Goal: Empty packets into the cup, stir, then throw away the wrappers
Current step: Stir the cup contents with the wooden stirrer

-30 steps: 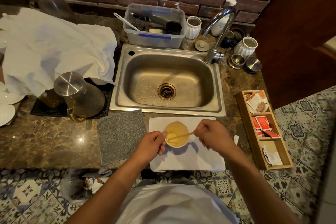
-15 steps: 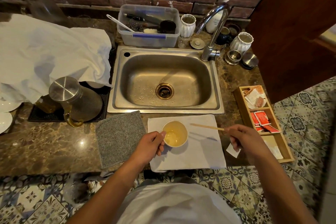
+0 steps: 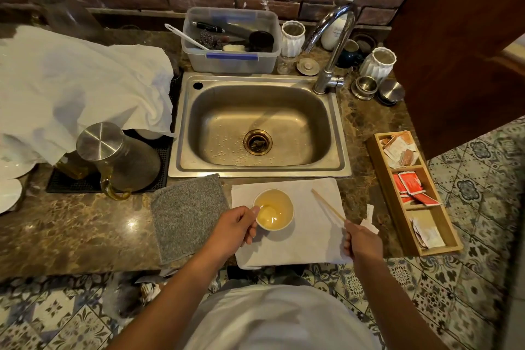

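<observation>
Stirring looks finished: the left hand (image 3: pixel 233 227) grips the cup (image 3: pixel 273 209) of yellowish drink on the white cloth (image 3: pixel 309 239), the right hand (image 3: pixel 362 239) pinches the stick (image 3: pixel 328 205) clear of it, and a torn wrapper (image 3: pixel 370 219) still waits on the worktop (image 3: pixel 85 236).

Dim warm light, edges bowed, corners perhaps blurred.
</observation>
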`<action>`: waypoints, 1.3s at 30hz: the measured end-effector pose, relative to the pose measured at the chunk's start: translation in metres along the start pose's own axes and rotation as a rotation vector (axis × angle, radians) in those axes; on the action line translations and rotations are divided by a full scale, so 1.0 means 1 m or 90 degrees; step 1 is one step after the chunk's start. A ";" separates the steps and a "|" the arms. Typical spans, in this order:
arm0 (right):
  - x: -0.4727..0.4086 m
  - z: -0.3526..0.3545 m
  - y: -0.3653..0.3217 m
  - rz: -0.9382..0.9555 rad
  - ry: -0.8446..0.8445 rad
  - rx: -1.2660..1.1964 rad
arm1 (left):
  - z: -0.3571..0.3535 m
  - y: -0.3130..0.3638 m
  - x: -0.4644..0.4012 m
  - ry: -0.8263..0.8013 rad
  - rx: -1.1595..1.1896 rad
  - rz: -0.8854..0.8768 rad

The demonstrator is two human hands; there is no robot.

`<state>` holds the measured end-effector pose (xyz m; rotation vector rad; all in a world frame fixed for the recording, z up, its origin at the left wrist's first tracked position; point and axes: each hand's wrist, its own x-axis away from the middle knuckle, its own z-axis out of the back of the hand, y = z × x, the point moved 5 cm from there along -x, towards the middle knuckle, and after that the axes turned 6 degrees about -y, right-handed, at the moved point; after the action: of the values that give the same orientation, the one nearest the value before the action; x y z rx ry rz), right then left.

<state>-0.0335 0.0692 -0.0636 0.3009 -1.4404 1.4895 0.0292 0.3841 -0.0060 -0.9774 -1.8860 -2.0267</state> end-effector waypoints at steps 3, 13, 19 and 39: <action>-0.006 -0.006 0.011 -0.001 -0.002 0.064 | 0.000 0.001 0.000 -0.004 0.002 -0.001; -0.016 -0.019 0.025 -0.062 -0.068 0.213 | 0.001 0.003 0.000 -0.008 0.008 -0.009; -0.015 -0.022 0.020 -0.051 -0.066 0.299 | 0.002 0.001 0.000 -0.007 0.006 -0.017; 0.001 -0.031 -0.005 0.079 -0.038 0.693 | 0.003 0.000 0.000 -0.009 0.038 -0.019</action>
<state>-0.0168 0.0951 -0.0679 0.9174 -0.5589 2.2719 0.0304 0.3863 -0.0063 -0.9572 -1.9675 -1.9724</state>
